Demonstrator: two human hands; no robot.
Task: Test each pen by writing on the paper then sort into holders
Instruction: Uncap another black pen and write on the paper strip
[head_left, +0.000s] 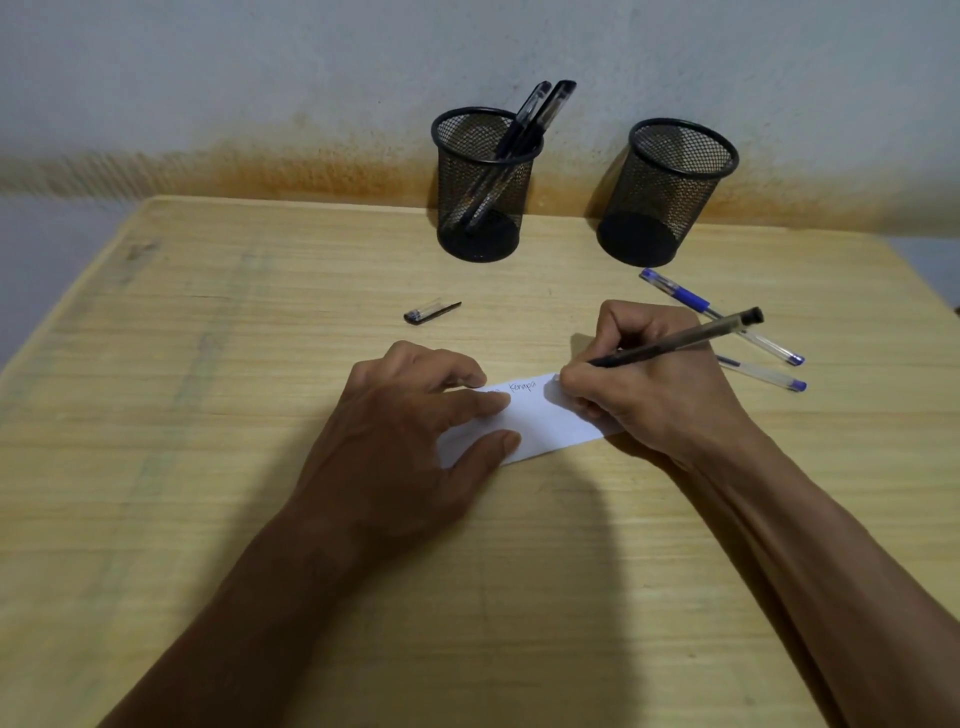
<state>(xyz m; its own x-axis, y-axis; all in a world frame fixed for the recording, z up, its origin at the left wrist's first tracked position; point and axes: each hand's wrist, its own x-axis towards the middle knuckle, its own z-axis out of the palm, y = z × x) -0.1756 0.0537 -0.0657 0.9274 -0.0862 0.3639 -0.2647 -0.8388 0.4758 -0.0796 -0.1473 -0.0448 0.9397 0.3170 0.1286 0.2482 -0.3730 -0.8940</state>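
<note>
The right hand (660, 384) grips a black gel pen (680, 338), fingers and thumb curled round the lower barrel. The pen's long axis runs from its tip, down-left on the slip of white paper (540, 421), up and to the right, with its black end plug over the back of the hand; it is tilted, not upright. The tip itself is hidden by the fingers. The left hand (415, 431) lies flat, fingers straight, pressing the paper's left part onto the wooden table (208, 415). Handwriting (522, 386) shows along the paper's top edge between the two hands.

A loose pen cap (431, 313) lies on the table beyond the left hand, its clip pointing right. Two blue pens (727, 319) lie just beyond the right hand, both slanting from upper left to lower right, partly hidden by the hand.

Against the wall stand two black mesh holders. The left holder (485, 187) contains two capped black pens (540, 111) leaning to the right; the right holder (670, 192) stands near it, apart.
</note>
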